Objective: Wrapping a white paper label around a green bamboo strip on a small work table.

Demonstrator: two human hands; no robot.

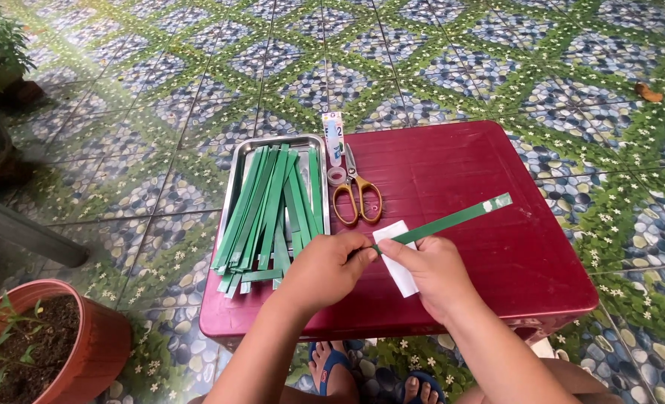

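Note:
My left hand (323,269) and my right hand (430,271) meet over the near part of a dark red plastic table (527,247). Both pinch one end of a long green paper strip (452,218) that runs up and to the right, with a pale patch near its far tip. A white paper piece (394,262) lies on the table under my right hand. Left of my hands, a metal tray (237,176) holds several green paper strips (269,209) that stick out over its near edge.
Orange-handled scissors (356,196), a small tape roll (337,176) and a glue stick (334,139) lie beside the tray. A terracotta pot (86,344) with soil stands at lower left, another plant (0,52) at upper left. Patterned tile floor (422,60) surrounds the table. My sandalled feet (370,378) show below it.

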